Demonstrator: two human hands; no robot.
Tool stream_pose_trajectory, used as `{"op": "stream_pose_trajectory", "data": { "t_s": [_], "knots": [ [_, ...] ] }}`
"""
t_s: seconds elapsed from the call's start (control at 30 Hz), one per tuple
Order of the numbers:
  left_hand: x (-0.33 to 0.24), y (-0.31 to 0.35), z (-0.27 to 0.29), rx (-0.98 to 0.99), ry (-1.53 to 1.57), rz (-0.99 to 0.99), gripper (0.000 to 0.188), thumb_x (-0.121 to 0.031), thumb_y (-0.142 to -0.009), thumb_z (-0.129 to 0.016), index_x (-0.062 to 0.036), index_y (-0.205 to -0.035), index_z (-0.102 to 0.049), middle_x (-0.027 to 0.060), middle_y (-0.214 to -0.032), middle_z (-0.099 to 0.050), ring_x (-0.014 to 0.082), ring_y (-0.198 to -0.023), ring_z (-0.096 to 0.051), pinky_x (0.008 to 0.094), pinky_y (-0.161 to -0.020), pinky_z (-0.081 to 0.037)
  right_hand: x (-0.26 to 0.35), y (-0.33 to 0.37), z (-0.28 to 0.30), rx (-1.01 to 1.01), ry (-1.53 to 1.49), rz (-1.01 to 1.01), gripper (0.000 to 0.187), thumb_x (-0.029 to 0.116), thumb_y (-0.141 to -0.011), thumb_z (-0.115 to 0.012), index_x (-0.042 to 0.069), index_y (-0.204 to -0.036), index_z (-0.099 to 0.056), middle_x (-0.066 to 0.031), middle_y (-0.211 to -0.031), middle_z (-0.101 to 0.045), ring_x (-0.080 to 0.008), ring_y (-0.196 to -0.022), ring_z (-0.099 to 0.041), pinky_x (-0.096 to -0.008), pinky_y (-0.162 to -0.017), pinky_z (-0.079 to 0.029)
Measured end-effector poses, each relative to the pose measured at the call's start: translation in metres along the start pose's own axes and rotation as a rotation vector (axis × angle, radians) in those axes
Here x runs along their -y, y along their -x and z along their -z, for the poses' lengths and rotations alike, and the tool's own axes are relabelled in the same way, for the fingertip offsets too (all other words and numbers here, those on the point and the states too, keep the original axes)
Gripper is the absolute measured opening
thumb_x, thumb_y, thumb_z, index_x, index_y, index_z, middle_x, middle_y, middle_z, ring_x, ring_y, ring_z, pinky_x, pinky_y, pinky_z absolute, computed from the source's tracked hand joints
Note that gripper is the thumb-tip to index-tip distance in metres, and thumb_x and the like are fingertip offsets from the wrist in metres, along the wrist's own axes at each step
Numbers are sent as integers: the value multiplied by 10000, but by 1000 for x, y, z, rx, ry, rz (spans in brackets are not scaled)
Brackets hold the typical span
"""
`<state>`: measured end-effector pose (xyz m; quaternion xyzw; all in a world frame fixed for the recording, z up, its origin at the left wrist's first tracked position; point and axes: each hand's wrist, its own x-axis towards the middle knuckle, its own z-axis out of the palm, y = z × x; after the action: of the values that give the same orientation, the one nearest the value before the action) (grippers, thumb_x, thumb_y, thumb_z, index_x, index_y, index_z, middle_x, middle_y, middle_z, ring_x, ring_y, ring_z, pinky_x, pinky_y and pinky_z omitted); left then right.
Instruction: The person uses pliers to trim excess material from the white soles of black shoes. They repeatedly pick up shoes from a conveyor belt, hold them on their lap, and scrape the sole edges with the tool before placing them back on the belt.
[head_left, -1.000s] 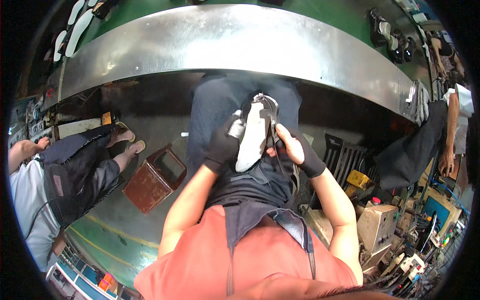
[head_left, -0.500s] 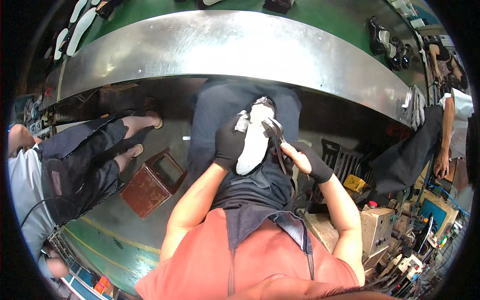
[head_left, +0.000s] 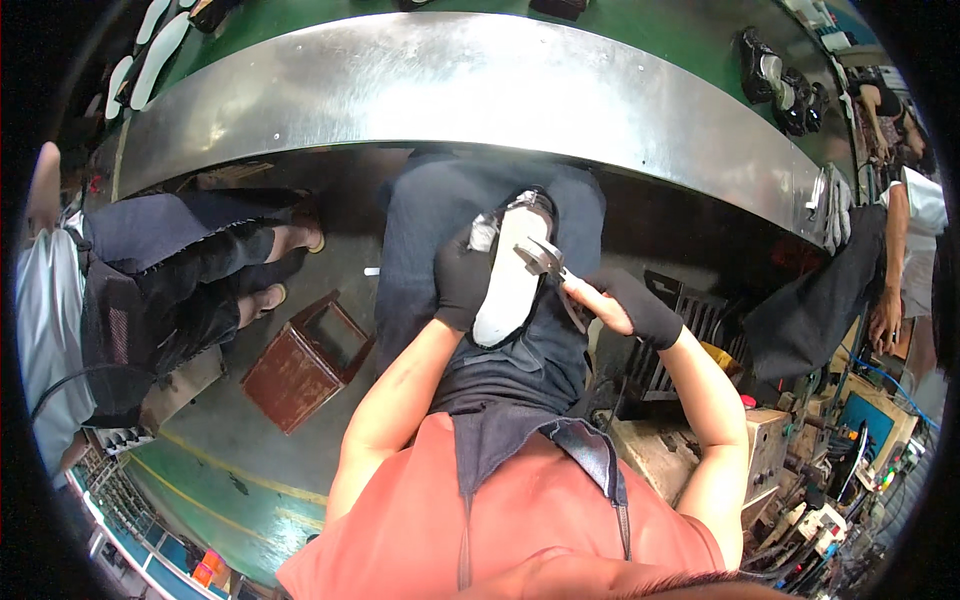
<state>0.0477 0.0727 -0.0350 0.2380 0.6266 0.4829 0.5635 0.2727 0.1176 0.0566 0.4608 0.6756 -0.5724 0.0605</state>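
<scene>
A shoe [head_left: 508, 290] with a long white underside facing up and black material round its edge rests on my lap, its toe away from me. My left hand [head_left: 462, 282], in a black fingerless glove, wraps its left side, with a crumpled whitish piece [head_left: 484, 234] by the fingers. My right hand [head_left: 628, 306], gloved the same way, is closed round the handles of metal pincers [head_left: 541, 257]. The pincers' head lies over the upper half of the white underside; whether it touches cannot be made out.
Ahead runs a metal-edged bench [head_left: 460, 85] with a green top, bearing black shoes [head_left: 765, 75] and white soles [head_left: 160, 60]. A brown stool [head_left: 300, 365] stands at left near a co-worker in a dark apron [head_left: 140, 300]. Machinery [head_left: 760, 455] and another person's arm [head_left: 893, 260] are at right.
The pincers' head has shifted slightly left, further over the white underside, and turned. My right forearm has swung a little outward. At left, the co-worker has changed posture.
</scene>
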Motion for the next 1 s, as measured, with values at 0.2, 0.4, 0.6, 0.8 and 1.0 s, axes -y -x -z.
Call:
{"op": "stream_pose_trajectory", "data": {
  "t_s": [0.2,0.4,0.6,0.8,1.0],
  "knots": [
    [52,47,5,62,-542,-468,617,-261,-910,-571,71,-1387,-366,294,-1372,-443,389,-1335,-383,395,-1104,-304,-3,-3,4,-16,261,56,433,354,-962,-496,-31,-793,-597,-173,-650,-549,-261,-578,-538,-379,-567,-434],
    [14,48,41,464,-576,-324,489,-188,-943,-508,77,-1346,-427,279,-1422,-397,358,-1352,-375,378,-1113,-292,44,-1,-19,-185,669,30,410,330,-915,-525,-1,-724,-674,-238,-673,-618,-391,-604,-628,-466,-562,-493],
    [43,-2,-4,78,108,-1,549,-368,-993,-434,41,-1358,-401,168,-1292,-528,239,-1182,-510,351,-981,-408,-25,-23,-11,-159,674,312,457,436,-924,-540,-9,-895,-639,-218,-772,-641,-344,-588,-626,-406,-562,-502],
    [15,9,-11,67,-666,-479,591,-244,-951,-468,123,-1367,-264,351,-1314,-426,496,-1208,-446,462,-1004,-391,41,-8,64,390,497,-183,503,463,-971,-468,-14,-895,-611,-163,-738,-619,-285,-520,-607,-379,-594,-494],
    [52,1,6,46,-534,-517,958,-370,-761,-765,86,-1408,-226,322,-1375,-382,437,-1272,-417,440,-1049,-374,105,11,14,-63,633,357,446,436,-928,-512,16,-832,-629,-197,-744,-625,-383,-680,-625,-439,-625,-495]
  ]
}}
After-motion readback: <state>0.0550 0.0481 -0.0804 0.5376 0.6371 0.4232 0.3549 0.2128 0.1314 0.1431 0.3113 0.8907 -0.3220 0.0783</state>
